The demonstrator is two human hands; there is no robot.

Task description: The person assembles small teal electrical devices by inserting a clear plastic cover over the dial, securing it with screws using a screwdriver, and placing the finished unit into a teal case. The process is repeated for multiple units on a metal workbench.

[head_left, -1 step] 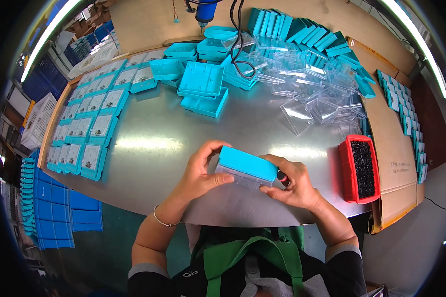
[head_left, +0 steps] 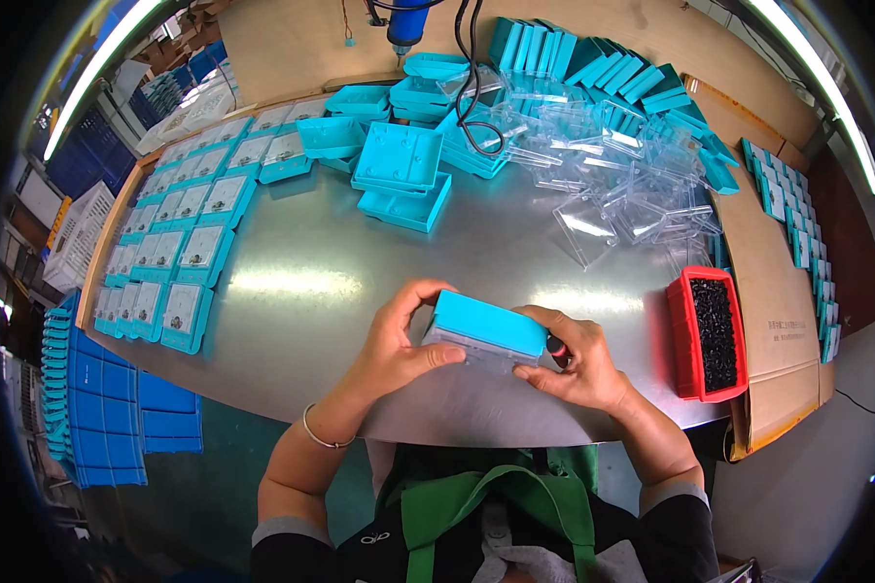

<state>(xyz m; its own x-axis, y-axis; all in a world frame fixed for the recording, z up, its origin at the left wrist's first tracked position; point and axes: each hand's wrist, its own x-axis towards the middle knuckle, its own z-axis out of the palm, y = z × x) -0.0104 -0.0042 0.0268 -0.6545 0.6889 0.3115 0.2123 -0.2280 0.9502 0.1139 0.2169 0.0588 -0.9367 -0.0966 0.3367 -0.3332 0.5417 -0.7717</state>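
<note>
A broad metal table (head_left: 311,325) fills the workroom as a person in a green apron sits or stands at its near edge, both hands at work in the middle. Seen from the hands, rows of turquoise cases (head_left: 192,201) line the table toward ten o'clock, a loose pile of clear plastic covers (head_left: 637,199) spreads at one o'clock, and stacked turquoise shells (head_left: 396,158) lie at eleven. A red bin (head_left: 685,335) of small black parts (head_left: 715,330) stands at three o'clock.

Held above the table's near side is a turquoise box (head_left: 489,321), its turquoise face up and a clear part (head_left: 484,357) beneath. Next to nothing has changed from an instant ago; the handling of the box appears to be at the same point. The left hand (head_left: 403,335) is half curled, gripping the box's nine o'clock end, thumb along the near side. The right hand (head_left: 578,364) grips the opposite end, fingers bent, its thumb low on the near corner. Tucked in that curl, a red-and-black object (head_left: 556,350) shows only in part; its kind cannot be told.
</note>
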